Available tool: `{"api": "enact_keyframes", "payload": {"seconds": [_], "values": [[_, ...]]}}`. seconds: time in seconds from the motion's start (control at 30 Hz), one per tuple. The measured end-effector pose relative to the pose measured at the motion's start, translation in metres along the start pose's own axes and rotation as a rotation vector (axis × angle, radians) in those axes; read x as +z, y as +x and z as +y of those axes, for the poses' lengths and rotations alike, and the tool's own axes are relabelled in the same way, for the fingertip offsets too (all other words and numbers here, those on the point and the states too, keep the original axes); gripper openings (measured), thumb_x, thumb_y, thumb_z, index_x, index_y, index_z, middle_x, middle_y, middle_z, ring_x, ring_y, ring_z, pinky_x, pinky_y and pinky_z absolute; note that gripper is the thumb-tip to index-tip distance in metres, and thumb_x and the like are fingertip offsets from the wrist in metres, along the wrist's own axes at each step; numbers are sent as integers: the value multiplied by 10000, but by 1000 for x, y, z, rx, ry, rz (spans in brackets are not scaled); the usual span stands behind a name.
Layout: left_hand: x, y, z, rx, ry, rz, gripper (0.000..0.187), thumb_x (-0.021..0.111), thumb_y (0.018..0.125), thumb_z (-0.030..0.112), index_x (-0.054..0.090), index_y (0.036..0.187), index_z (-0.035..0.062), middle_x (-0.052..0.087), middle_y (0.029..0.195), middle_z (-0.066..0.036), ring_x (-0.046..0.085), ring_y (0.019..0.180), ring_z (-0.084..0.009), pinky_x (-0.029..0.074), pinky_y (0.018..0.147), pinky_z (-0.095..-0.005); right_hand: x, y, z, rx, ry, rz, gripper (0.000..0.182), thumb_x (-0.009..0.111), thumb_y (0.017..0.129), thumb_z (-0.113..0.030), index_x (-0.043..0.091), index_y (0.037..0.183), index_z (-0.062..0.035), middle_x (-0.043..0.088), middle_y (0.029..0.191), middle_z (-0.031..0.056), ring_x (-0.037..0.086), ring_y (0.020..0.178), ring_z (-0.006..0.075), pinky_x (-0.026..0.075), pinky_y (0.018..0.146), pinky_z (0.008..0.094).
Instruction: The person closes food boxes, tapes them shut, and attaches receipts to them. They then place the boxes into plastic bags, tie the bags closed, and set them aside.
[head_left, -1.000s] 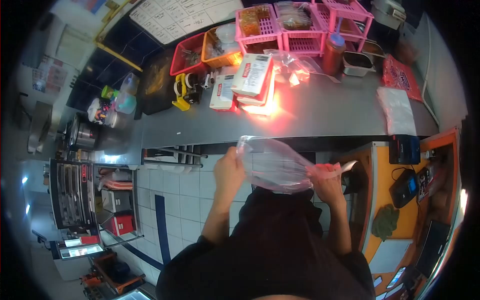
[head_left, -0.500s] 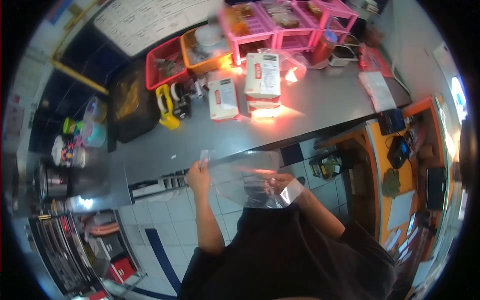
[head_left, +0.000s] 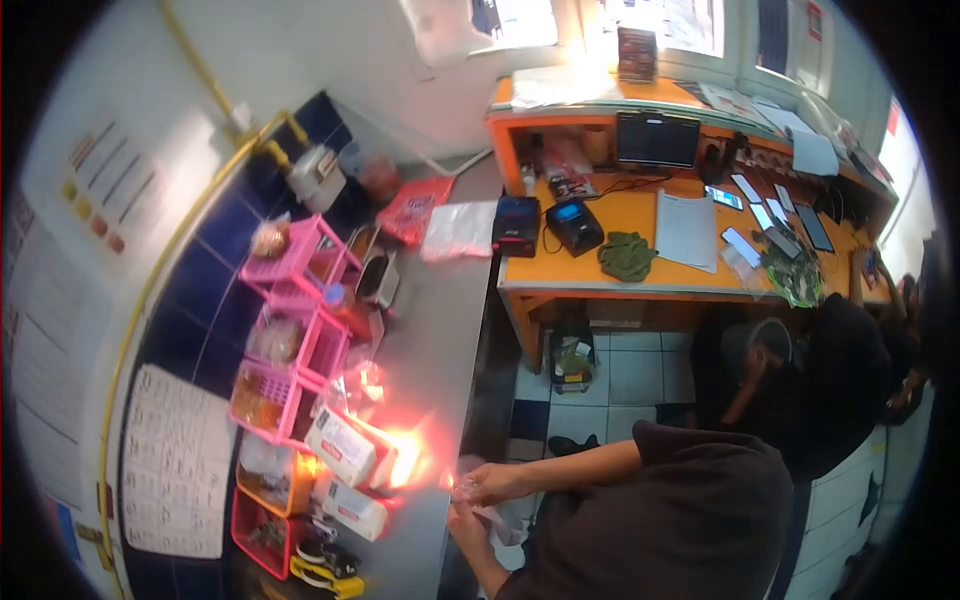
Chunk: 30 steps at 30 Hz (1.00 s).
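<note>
At the counter's front edge my two hands are close together on a clear plastic bag (head_left: 508, 527). My right hand (head_left: 487, 484), the upper one in view, is closed on the bag. Just below it, my left hand (head_left: 466, 528) is also closed on the plastic. Much of the bag is bunched and hidden by the hands. Two white-and-red paper cartons, a nearer one (head_left: 355, 508) and a farther one (head_left: 342, 445), stand on the steel counter (head_left: 432, 330) beside my hands, under a bright glow.
Pink racks (head_left: 300, 340) with bagged food, an orange bin (head_left: 290, 490), a red bin (head_left: 262, 535) and a yellow tape dispenser (head_left: 325, 578) line the counter. An orange desk (head_left: 640, 270) holds devices and papers. A person in dark clothes (head_left: 840, 380) is at the right.
The view has swung right, bringing the desk and another person into sight. My hands have come together, and the bag, earlier stretched between them, is now gathered.
</note>
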<state>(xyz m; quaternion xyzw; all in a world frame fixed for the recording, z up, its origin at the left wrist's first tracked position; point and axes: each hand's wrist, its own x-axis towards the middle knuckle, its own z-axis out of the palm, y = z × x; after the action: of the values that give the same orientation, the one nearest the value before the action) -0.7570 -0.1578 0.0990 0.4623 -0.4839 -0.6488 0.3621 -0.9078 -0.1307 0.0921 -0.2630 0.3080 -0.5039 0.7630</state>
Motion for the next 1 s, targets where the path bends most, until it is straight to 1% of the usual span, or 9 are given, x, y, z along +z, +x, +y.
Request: {"api": "enact_keyframes", "payload": {"seconds": [0.17,0.33,0.43,0.5,0.53,0.73,0.77,0.9,1.0], "values": [[24,22,52,-195,242,-263,421,621,995,419,642,1109,14,649,843,-39,583,653,-133,471,606,-285,-15,16,-27,-8,-93,207,426,667,964,-440,616,1121,-47,642,937,30,619,832,124,519,726,298],[30,30,58,147,456,-297,381,693,939,362,645,783,18,609,669,-49,540,580,-174,439,553,-342,-28,1,-53,15,130,225,477,682,955,-397,581,1272,-55,627,1025,20,581,937,103,520,779,298],[-19,37,22,428,1076,93,298,704,815,238,551,695,12,547,624,-169,522,550,-307,420,557,-455,-38,-19,-71,-124,-272,13,652,736,880,-386,502,1407,-82,680,1042,96,656,932,201,541,756,354],[-44,29,3,459,1180,238,252,685,770,189,529,683,11,521,616,-200,519,549,-347,410,560,-492,-32,-40,-91,6,-1512,116,740,716,847,-300,412,1506,-156,704,1061,172,692,942,336,550,732,438],[-54,16,6,363,1153,331,213,647,748,142,506,665,5,507,601,-197,522,542,-351,404,555,-501,-60,-34,-76,47,-1577,178,716,690,846,-260,415,1505,-219,708,987,198,687,901,407,545,720,490],[-123,-35,-26,-13,714,649,187,595,739,74,471,633,-16,501,585,-182,522,533,-373,426,555,-494,-22,-36,-124,14,-1627,403,687,613,824,-157,451,1488,-230,694,790,183,689,721,368,550,655,482],[-138,-44,-28,-124,535,779,192,597,744,68,472,626,-18,511,590,-174,527,541,-375,443,563,-482,-36,-37,-128,-211,-1498,442,608,607,812,-114,531,1413,-169,698,787,198,687,735,395,551,674,486],[-127,-74,-8,-313,1069,776,247,686,719,142,613,912,7,679,877,-207,678,833,-373,519,735,-506,4,-25,-137,-175,-1567,190,587,596,822,-104,537,1404,-160,696,830,220,675,732,407,544,683,499],[-83,-85,21,169,931,471,860,765,690,224,425,1424,-69,510,1369,-298,485,1280,-441,377,1096,-498,45,-8,-114,-199,-1562,-123,571,585,836,-94,541,1401,-162,700,851,219,675,744,411,540,687,504]]}}
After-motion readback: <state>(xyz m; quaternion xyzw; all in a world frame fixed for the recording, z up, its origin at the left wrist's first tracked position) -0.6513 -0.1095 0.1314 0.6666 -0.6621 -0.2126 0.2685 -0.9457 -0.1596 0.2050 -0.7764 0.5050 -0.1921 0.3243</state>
